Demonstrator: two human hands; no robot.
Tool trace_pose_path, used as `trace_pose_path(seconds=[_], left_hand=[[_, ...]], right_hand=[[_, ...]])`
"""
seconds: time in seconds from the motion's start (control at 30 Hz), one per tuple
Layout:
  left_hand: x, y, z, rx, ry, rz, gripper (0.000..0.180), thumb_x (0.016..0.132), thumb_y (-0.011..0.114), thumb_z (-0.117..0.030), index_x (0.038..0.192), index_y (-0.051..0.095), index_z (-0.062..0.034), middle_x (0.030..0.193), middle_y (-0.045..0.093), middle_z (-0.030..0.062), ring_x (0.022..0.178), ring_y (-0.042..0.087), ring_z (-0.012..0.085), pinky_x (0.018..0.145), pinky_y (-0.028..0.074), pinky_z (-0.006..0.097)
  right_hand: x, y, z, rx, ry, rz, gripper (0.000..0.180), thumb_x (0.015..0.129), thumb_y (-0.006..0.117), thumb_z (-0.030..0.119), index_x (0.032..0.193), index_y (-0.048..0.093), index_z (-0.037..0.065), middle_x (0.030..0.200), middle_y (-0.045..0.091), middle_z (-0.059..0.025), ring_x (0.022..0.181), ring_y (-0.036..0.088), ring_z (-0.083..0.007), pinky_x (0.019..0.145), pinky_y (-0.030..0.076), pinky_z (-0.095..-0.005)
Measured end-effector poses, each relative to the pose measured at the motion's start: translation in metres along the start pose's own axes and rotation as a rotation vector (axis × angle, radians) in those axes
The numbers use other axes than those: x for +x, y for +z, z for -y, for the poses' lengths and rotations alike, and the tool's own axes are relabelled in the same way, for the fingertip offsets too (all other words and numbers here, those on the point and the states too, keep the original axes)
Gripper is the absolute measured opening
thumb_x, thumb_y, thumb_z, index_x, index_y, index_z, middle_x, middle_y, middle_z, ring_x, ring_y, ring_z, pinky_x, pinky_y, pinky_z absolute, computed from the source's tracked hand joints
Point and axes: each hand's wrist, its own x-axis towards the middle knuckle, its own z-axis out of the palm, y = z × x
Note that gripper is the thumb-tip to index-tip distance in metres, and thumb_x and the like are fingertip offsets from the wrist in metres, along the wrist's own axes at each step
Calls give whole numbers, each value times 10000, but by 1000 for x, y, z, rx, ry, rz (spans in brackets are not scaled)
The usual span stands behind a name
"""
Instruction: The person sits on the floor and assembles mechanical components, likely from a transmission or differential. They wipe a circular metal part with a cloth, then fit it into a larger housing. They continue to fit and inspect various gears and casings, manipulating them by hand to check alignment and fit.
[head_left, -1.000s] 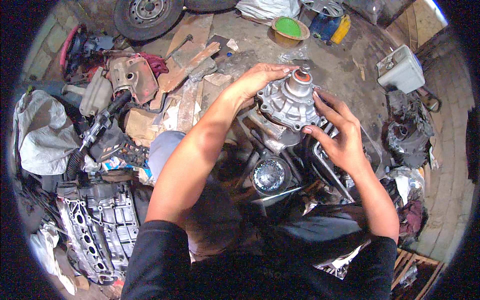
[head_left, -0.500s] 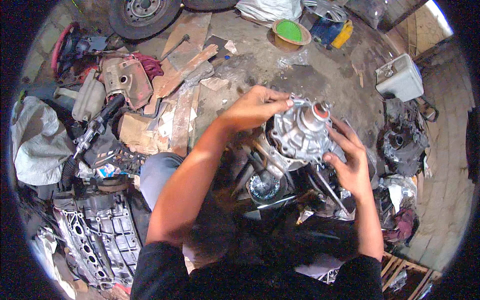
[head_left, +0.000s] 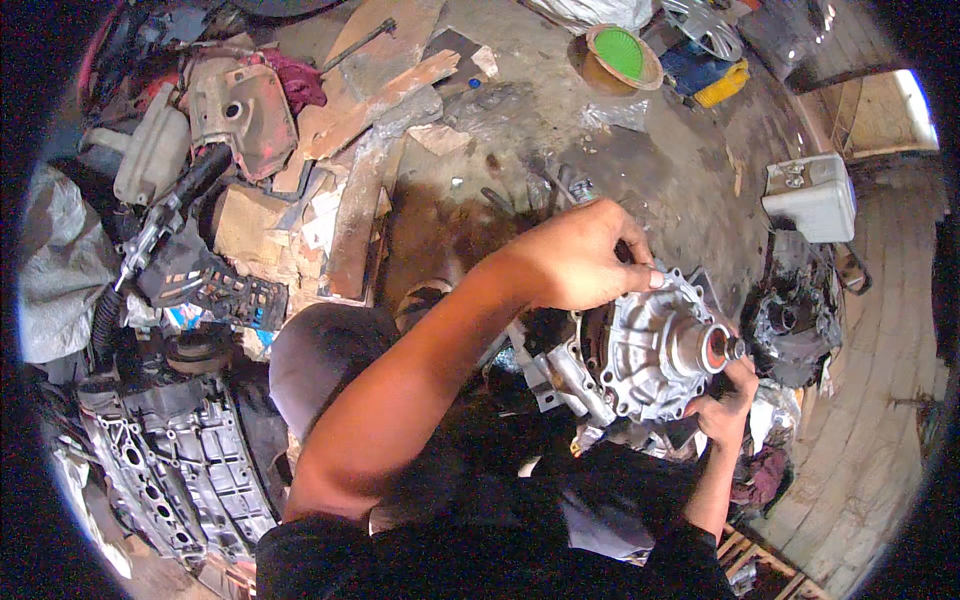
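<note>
Two hands bracket a ribbed aluminium housing (head_left: 655, 350). Left hand (head_left: 580, 262), fingers curled, grips its upper rim from above; the housing's hub (head_left: 715, 348) points rightward, where the right hand (head_left: 728, 400), fingers folded, clasps it from beneath, nearer the hub.

Two hands: left hand (head_left: 575, 262), right hand (head_left: 722, 400); one aluminium housing (head_left: 640, 352); one engine block (head_left: 170, 465); one white canister (head_left: 812, 196).
</note>
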Motion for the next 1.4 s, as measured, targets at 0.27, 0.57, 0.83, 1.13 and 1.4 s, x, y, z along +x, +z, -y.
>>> trace_pose_path(seconds=[0.27, 0.57, 0.83, 1.13, 1.4], left_hand=[[-4, -9, -9, 16, -58, -11, 357, 852, 711, -347, 927, 728, 2, 882, 710, 199, 840, 683, 272, 802, 510, 382], [-7, 26, -5, -50, -53, -322, 447, 933, 630, -359, 1236, 616, -30, 1222, 644, 192, 1118, 634, 316, 961, 480, 400], [-11, 14, 3, -191, 82, 14, 347, 946, 600, -134, 1275, 607, -22, 1245, 655, 159, 1192, 597, 246, 1055, 431, 357], [-19, -1, 5, -96, 129, -54, 322, 910, 668, -191, 1180, 666, -15, 1125, 697, 136, 1075, 630, 207, 990, 466, 345], [-21, 7, -1, 100, 109, -213, 347, 888, 706, -278, 1144, 700, -45, 949, 729, 160, 870, 689, 222, 816, 537, 360]], right_hand=[[-10, 5, -37, 129, 54, 11, 664, 797, 731, 442, 1233, 603, -42, 1304, 571, -198, 1255, 506, -345, 1069, 354, -439], [-36, 15, -77, -249, 39, -93, 429, 1040, 470, 345, 1258, 535, -18, 1181, 542, -114, 1093, 496, -206, 951, 384, -364], [5, 29, -20, -86, 151, -115, 430, 1008, 458, 243, 1363, 469, 2, 1299, 497, -188, 1182, 473, -303, 1036, 351, -408], [39, 28, 21, 178, 208, -36, 359, 980, 424, 118, 1288, 552, -14, 1264, 560, -161, 1198, 495, -272, 1070, 320, -377], [31, 34, 5, 286, 327, -166, 454, 1029, 507, 348, 1278, 601, -19, 1277, 612, -159, 1206, 526, -220, 1045, 375, -365]])
